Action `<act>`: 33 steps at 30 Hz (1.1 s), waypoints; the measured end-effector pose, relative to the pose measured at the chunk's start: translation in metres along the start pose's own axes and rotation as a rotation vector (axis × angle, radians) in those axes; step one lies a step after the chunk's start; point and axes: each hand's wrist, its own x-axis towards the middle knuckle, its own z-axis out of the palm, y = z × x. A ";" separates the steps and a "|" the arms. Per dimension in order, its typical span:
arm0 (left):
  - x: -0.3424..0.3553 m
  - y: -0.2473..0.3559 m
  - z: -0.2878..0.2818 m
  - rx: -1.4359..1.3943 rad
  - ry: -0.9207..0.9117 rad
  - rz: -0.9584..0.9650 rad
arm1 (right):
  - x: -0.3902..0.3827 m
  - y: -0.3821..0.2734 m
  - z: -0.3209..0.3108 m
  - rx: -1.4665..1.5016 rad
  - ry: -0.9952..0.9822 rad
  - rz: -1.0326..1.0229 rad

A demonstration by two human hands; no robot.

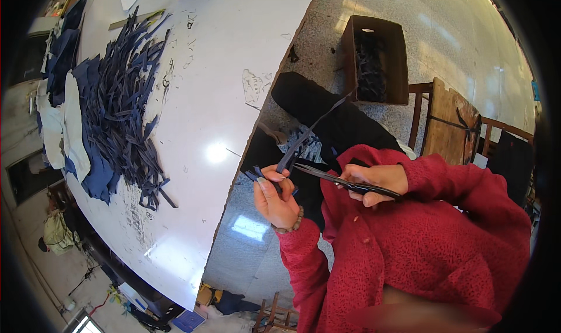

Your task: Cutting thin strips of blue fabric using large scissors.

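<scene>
Dark blue cloth strips (281,168) are pinched in my left hand (277,201), their short ends poking out around the fingers. From there a long narrow strip (315,124) stretches up and right over my black-trousered leg toward an open cardboard box (348,58). My right hand (374,181) is wrapped around the black handles of a pair of scissors (334,178). The blades point left, with their tips right beside the strips at my left fingers. Whether the tips touch the cloth, I cannot tell.
A white table (198,99) with a ragged edge lies to my left. On it rests a large heap of dark blue strips (131,93), beside blue and white cloth pieces (73,122). Similar strips (371,67) fill the floor box. A wooden chair (450,122) stands at the right.
</scene>
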 end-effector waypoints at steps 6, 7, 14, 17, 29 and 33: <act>-0.006 -0.005 0.006 0.096 -0.033 0.027 | 0.009 -0.010 -0.005 -0.099 0.111 0.023; -0.007 -0.006 0.007 0.096 -0.038 0.021 | 0.010 -0.013 -0.005 -0.100 0.111 0.023; -0.009 -0.010 0.010 0.143 -0.065 0.012 | 0.008 -0.029 -0.004 -0.155 0.177 0.045; -0.009 -0.010 0.010 0.139 -0.055 0.007 | 0.009 -0.032 -0.004 -0.168 0.171 0.046; -0.003 -0.012 0.012 -0.013 -0.094 0.012 | 0.005 -0.037 0.000 -0.170 0.181 0.013; -0.002 -0.015 0.015 -0.092 -0.178 -0.036 | 0.003 -0.038 0.002 -0.164 0.180 0.009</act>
